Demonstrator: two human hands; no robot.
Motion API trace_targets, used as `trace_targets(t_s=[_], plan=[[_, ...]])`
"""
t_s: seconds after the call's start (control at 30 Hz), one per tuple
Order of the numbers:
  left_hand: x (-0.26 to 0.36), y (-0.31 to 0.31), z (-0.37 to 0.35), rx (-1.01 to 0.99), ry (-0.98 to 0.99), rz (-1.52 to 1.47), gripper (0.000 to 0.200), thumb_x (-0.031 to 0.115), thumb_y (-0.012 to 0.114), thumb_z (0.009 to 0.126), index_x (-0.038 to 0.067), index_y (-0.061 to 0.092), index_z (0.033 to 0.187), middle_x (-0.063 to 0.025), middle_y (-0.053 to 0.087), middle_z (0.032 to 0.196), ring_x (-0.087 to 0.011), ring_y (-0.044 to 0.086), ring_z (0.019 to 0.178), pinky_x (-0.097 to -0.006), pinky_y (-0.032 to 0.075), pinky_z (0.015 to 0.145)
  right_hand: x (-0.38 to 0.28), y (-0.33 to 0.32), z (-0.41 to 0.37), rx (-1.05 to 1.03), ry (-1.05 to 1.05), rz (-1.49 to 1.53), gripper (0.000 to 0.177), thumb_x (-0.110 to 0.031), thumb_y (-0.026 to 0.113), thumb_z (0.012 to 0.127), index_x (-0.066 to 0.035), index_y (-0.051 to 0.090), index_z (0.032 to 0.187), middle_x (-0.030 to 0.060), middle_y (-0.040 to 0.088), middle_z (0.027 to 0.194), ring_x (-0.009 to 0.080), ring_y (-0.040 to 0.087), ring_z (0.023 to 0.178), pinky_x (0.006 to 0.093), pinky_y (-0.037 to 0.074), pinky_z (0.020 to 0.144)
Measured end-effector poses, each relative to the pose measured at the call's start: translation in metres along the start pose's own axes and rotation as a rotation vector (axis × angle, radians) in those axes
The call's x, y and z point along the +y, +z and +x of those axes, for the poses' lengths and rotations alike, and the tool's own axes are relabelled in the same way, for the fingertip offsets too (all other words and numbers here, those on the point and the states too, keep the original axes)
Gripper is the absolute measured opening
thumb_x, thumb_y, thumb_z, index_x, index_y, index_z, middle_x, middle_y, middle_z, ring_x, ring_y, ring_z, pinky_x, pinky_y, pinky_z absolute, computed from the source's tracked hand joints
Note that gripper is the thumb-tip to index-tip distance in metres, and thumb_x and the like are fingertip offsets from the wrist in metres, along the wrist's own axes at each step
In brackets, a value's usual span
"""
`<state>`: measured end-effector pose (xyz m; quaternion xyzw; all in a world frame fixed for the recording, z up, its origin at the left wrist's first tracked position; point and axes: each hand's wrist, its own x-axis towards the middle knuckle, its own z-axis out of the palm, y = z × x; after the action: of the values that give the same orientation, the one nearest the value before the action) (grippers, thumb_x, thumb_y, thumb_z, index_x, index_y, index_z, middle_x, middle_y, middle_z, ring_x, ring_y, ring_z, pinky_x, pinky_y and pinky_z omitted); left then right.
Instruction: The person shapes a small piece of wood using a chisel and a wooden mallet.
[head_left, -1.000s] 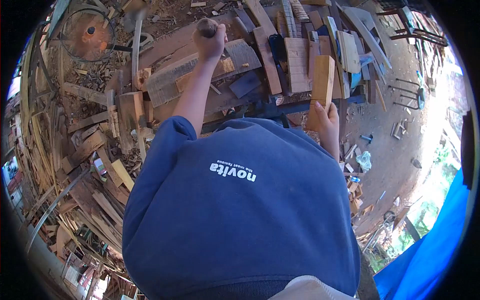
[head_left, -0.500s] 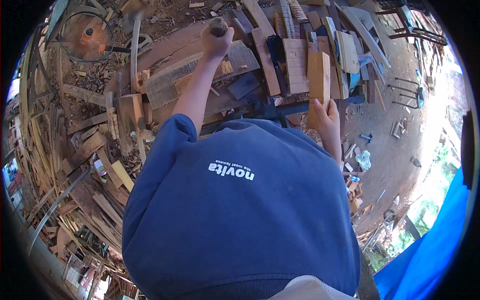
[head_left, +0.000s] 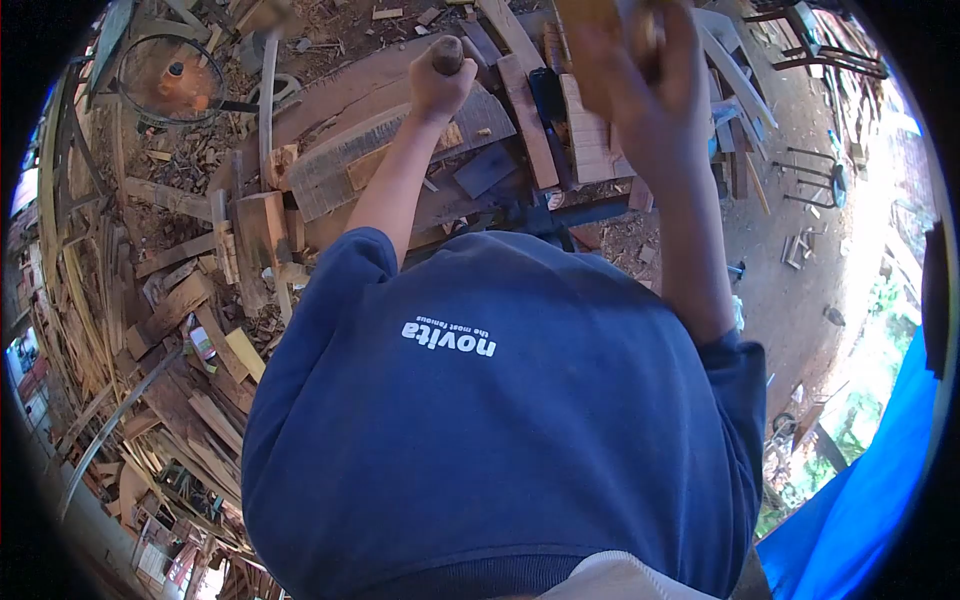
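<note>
On the blue shirt (head_left: 500,440) in the middle of the frame there are white words. The big word (head_left: 449,338) says "novita". The tiny words (head_left: 452,326), just above it in the frame, say "the most famous". All the letters look upside down and tip a little.

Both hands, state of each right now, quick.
Left hand: closed around a round-ended wooden handle.
Right hand: raised, blurred, holding a wooden block; exact finger grip can't be told.
</note>
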<state>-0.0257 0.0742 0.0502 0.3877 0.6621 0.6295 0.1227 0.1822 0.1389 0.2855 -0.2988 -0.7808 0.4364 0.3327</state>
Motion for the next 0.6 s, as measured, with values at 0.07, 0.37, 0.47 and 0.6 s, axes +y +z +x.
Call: trace_targets(t_s=[0.07,0.37,0.47,0.6], plan=[[0.012,0.001,-0.004,0.018,-0.007,-0.010,0.002,0.006,0.065,0.078,0.007,0.063,0.078,-0.0039,0.061,0.064,-0.0109,0.058,0.057,-0.0286,0.048,0.055,0.001,0.016,0.021,0.107,-0.249,-0.036,0.046,-0.027,0.066,0.091,-0.004,0.048,0.127,0.0141,0.065,0.099,0.0217,0.067,0.086,0.0375,0.053,0.074],[-0.002,0.003,-0.007,0.043,0.145,0.069,0.012,0.016,0.070,0.077,0.006,0.069,0.083,-0.0103,0.068,0.071,-0.0153,0.068,0.069,-0.0314,0.052,0.063,0.001,0.078,0.029,-0.369,-0.031,-0.369,0.039,-0.028,0.067,0.084,0.002,0.056,0.108,0.0229,0.068,0.083,0.0417,0.068,0.081,0.0477,0.056,0.072],[0.019,0.000,-0.006,0.043,0.191,0.010,0.010,0.014,0.066,0.076,0.005,0.068,0.081,-0.0100,0.068,0.071,-0.0159,0.068,0.067,-0.0316,0.052,0.063,-0.073,0.044,0.055,-0.320,-0.099,-0.142,0.035,-0.021,0.066,0.084,0.000,0.049,0.107,0.0231,0.064,0.083,0.0382,0.066,0.079,0.0438,0.051,0.070],[0.019,-0.004,-0.003,-0.022,0.062,0.132,0.010,0.011,0.064,0.075,0.002,0.067,0.080,-0.0094,0.069,0.071,-0.0148,0.067,0.067,-0.0308,0.052,0.063,-0.056,0.055,0.043,-0.159,-0.062,0.078,0.030,-0.015,0.060,0.087,0.000,0.043,0.106,0.0265,0.061,0.083,0.0404,0.064,0.077,0.0429,0.048,0.068]])
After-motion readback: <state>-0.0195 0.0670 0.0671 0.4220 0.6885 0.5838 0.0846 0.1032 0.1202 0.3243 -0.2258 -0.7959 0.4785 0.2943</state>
